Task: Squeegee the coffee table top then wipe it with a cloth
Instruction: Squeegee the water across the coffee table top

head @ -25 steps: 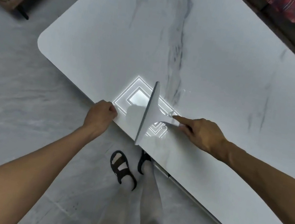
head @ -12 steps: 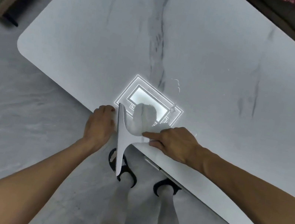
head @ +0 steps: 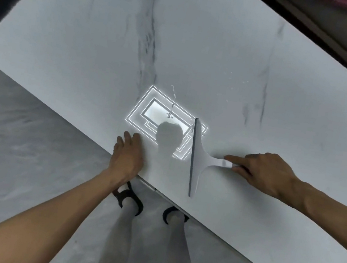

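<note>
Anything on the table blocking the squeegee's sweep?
Only if it sweeps left: the left hand lies flat on the table near its edge, beside the squeegee held by the right hand. Otherwise just water drops.

Overhead-lamp glare (head: 159,112) on table top (head: 227,48); corners seemingly warped.

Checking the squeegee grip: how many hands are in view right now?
2. The left hand lies flat on the near edge of the table top; the right hand, further right, holds the handle of the squeegee.
</note>
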Demonstrator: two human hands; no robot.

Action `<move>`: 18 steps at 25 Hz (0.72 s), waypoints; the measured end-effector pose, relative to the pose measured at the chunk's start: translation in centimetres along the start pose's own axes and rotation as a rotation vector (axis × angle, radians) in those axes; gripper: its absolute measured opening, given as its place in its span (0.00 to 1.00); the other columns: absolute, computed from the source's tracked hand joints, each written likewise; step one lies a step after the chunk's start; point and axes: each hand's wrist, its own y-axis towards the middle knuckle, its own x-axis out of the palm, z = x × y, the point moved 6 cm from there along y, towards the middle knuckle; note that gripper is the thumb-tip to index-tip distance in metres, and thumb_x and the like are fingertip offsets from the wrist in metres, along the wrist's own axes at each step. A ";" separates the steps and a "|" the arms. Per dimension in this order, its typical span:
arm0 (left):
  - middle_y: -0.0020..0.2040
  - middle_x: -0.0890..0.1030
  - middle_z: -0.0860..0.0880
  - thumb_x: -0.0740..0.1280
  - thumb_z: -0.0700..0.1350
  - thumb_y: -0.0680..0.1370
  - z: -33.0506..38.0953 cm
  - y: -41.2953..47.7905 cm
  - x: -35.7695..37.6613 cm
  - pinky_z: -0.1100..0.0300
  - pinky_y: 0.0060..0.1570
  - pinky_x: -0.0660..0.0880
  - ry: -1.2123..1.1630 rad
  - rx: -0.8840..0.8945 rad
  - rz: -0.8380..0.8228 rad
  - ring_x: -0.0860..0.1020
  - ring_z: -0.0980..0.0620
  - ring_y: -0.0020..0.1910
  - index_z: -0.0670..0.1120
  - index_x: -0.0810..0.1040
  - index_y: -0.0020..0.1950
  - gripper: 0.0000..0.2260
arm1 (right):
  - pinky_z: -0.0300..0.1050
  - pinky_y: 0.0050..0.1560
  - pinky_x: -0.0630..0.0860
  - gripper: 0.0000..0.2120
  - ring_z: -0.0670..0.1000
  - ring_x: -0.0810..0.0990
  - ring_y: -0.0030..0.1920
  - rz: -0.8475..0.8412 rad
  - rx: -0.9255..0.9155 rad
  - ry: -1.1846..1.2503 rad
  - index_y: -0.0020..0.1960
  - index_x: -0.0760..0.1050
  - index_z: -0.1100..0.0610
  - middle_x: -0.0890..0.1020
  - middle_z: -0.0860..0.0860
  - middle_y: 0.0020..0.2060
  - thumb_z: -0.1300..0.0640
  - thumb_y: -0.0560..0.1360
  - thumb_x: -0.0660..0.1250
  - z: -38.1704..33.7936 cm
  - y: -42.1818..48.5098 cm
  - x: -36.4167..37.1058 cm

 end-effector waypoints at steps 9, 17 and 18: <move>0.66 0.65 0.28 0.54 0.31 0.74 -0.5 0.5 1.6 0.41 0.61 0.70 -0.052 -0.152 0.003 0.66 0.28 0.65 0.33 0.59 0.69 0.22 | 0.43 0.44 0.63 0.21 0.55 0.80 0.54 -0.118 -0.357 0.023 0.75 0.60 0.37 0.80 0.51 0.56 0.43 0.83 0.49 -9.6 3.8 5.0; 0.76 0.42 0.29 0.57 0.38 0.75 0.0 0.7 2.4 0.38 0.72 0.58 -0.084 -0.176 -0.186 0.44 0.27 0.75 0.46 0.41 0.78 0.36 | 0.45 0.47 0.72 0.19 0.52 0.81 0.51 -0.059 -0.017 0.033 0.71 0.61 0.30 0.82 0.45 0.50 0.40 0.81 0.48 6.6 -2.2 1.5; 0.76 0.42 0.29 0.57 0.38 0.75 0.1 0.7 2.2 0.38 0.72 0.58 -0.085 -0.173 -0.196 0.44 0.27 0.75 0.46 0.41 0.78 0.36 | 0.44 0.45 0.73 0.19 0.51 0.81 0.49 -0.057 0.009 0.018 0.71 0.61 0.29 0.82 0.43 0.49 0.39 0.81 0.47 7.6 -2.9 1.0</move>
